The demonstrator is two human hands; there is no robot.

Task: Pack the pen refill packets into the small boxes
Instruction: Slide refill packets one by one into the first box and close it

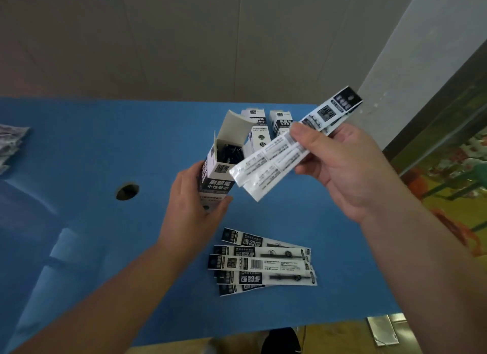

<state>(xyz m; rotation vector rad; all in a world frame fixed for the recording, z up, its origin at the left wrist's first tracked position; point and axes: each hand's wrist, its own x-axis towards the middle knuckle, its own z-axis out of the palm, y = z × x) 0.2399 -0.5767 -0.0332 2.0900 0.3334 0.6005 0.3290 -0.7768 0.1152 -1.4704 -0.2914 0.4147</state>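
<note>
Glossy film is what my right hand has hold of: two packets pinched together between thumb and fingers near their middle, the dark header ends pointing far right and the clear tail ends hanging just over the box. They look very light and flimsy, likely slick, and stiff only along the refills inside, so I judge a mid-length pinch is right: held at the tail they would droop and splay apart.

My left hand wraps the lower half of the box, holding it upright and tilted a little toward me, top flap open and standing back. Dark packet ends already show inside the mouth, so space looks tight. Thin card like this would dent under a hard squeeze; holding low keeps the mouth free.

Near me on the blue table lies a loose fan of more packets, overlapping, well clear of both hands. Beyond the held box stand two more boxes, just behind the flap and partly hidden by the held packets. A round hole sits in the table to the left, and some wrapped things lie at the far left edge, too blurred to name. I judge the open flap and the packets already inside are the only real obstacles to sliding these in.
</note>
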